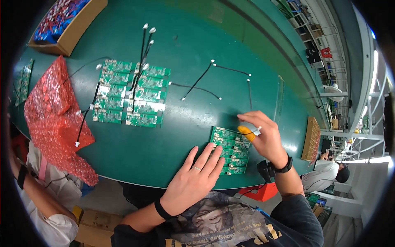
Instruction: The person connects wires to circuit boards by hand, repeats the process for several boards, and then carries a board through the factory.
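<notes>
My left hand [192,181] lies flat with its fingers stretched out, the tips on the left edge of a green circuit board panel [236,154]. Above that panel's upper right corner, my right hand [265,138] is closed, with a yellow finger cot [245,132] on its thumb. Between thumb and fingers it pinches a short black cable [249,133] with a white connector. Part of the cable is hidden by the fingers. Farther left lies a larger group of green circuit board panels [142,92], with several black cables [144,49] on and beside it.
Loose cables [198,80] lie mid-table. At left are red bubble wrap [57,119], another board panel [24,84] and a cardboard box [68,37] of blue parts with wires. A red bin [261,192] is below the table's front edge. Another person's arm [39,185] is at lower left.
</notes>
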A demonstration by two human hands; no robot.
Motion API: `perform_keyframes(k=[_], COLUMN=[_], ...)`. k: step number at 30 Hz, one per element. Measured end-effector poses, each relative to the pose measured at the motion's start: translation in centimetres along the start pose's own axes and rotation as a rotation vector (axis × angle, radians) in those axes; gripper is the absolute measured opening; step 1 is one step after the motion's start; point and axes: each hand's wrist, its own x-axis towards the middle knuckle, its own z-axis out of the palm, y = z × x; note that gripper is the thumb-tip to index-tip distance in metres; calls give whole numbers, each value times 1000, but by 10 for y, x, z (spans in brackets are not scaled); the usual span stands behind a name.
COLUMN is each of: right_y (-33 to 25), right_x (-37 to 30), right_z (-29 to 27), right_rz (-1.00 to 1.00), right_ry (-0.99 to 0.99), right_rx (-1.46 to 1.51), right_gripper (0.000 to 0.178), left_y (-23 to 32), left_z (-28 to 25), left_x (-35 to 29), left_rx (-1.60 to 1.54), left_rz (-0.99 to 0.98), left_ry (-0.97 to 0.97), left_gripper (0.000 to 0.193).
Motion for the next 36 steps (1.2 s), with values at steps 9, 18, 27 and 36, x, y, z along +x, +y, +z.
perform_keyframes(k=[9, 18, 27, 36], right_y=[86, 108, 101, 119], right_x=[63, 101, 104, 25], right_z=[-34, -25, -37, -40], right_rz=[37, -160, -120, 231], right_ry=[123, 84, -105, 86], right_rx=[-115, -244, -462, 227], right_gripper=[22, 29, 28, 19], left_y=[5, 8, 9, 9], left_z=[-3, -4, -4, -5], left_x=[0, 2, 1, 3], left_rx=[-19, -16, -21, -29], left_rz=[-16, -17, -23, -29], left_ry=[-1, -5, -1, 6], left_gripper=[47, 49, 48, 48])
